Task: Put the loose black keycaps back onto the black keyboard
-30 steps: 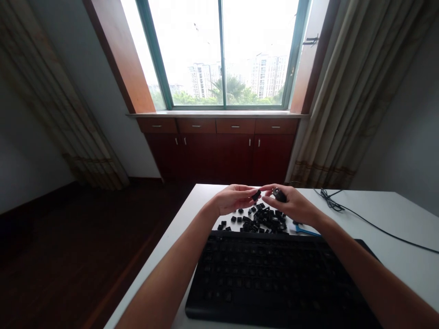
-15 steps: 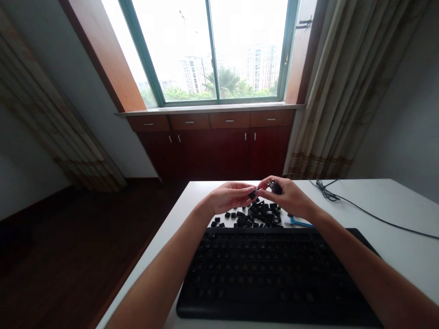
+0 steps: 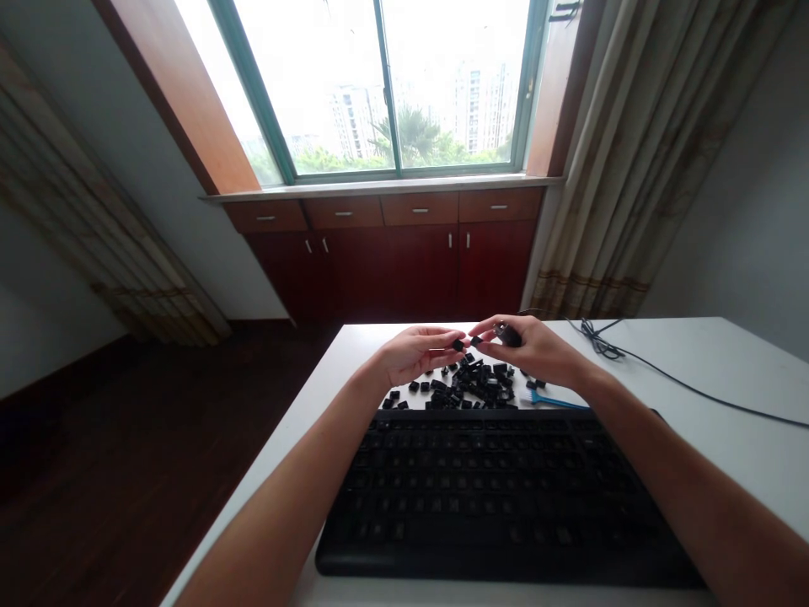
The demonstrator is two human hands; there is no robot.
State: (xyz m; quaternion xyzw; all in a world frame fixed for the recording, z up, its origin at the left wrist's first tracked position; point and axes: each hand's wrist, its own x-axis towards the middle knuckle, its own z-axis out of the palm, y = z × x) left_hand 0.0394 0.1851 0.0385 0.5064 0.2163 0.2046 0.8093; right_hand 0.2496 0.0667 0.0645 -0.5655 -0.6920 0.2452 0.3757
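Note:
My left hand (image 3: pixel 417 355) pinches a small black keycap (image 3: pixel 458 344) between its fingertips. My right hand (image 3: pixel 534 351) faces it from the right, its fingers closed on a small dark object (image 3: pixel 508 335), possibly a keycap. Another black piece (image 3: pixel 476 340) sits at its fingertips, almost touching the left hand's keycap. Below both hands lies a loose pile of black keycaps (image 3: pixel 471 384) on the white table (image 3: pixel 714 362). A black keyboard (image 3: pixel 493 497) lies just nearer to me, with its keys dark and hard to make out.
A blue-handled small brush (image 3: pixel 553 401) lies right of the pile, against the keyboard's back edge. A black cable (image 3: pixel 600 341) curls over the table's far right. Beyond the table are dark wooden floor, red-brown cabinets (image 3: pixel 392 261) and a window.
The whole view has tilted slightly, so the table and keyboard sit higher in the frame. Both hands stay close together, holding their small pieces.

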